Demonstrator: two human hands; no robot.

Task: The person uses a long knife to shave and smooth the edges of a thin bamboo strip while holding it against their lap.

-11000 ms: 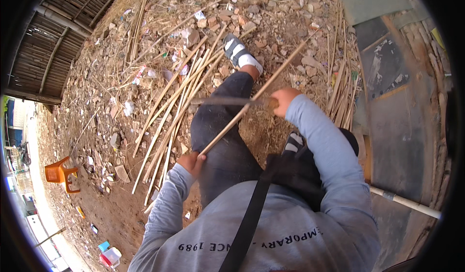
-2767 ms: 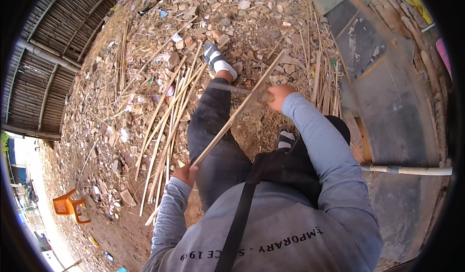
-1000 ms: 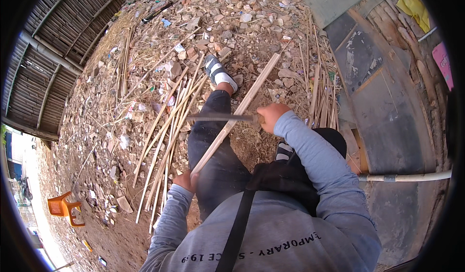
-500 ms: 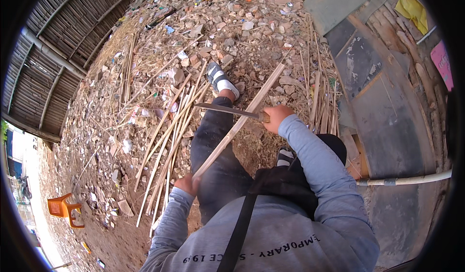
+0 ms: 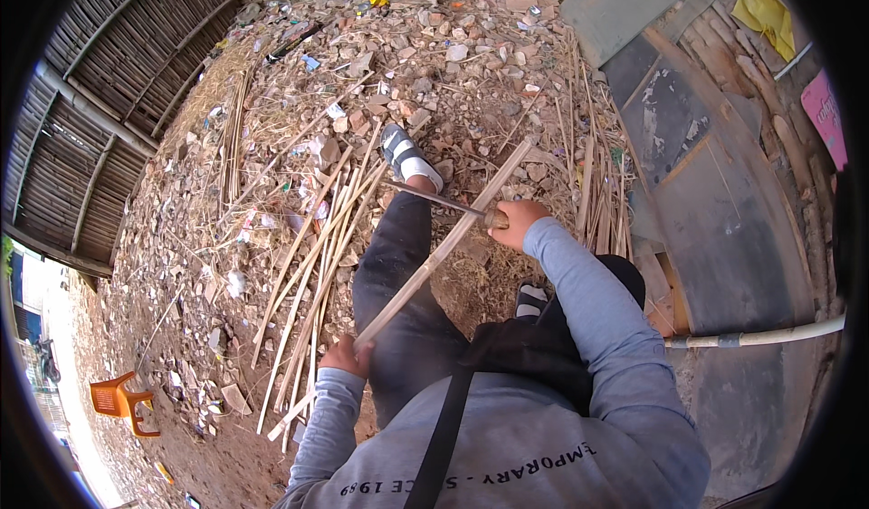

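Note:
My left hand (image 5: pixel 348 358) is closed around a long pale bamboo strip (image 5: pixel 425 272). The strip slants up to the right across my left thigh, and its lower end appears to stick out behind the hand. My right hand (image 5: pixel 521 224) grips the stubby handle of a large knife (image 5: pixel 445 199). Its dark blade points left and lies across the strip's upper part, seemingly touching it. The blade is seen nearly edge-on. Beside my left leg several long bamboo strips (image 5: pixel 312 278) lie loosely piled on the ground.
Rubble and litter (image 5: pixel 425 65) cover the ground. More strips (image 5: pixel 593 183) lie to the right, beside dark flat panels (image 5: pixel 724 228) and a white pipe (image 5: pixel 769 335). An orange plastic chair (image 5: pixel 113 396) stands at the left, below a bamboo-slat wall (image 5: pixel 100 101).
The knife blade has tilted, and its tip has moved slightly right and up. My left hand has shifted slightly down and left. The strip's far end sits a little lower.

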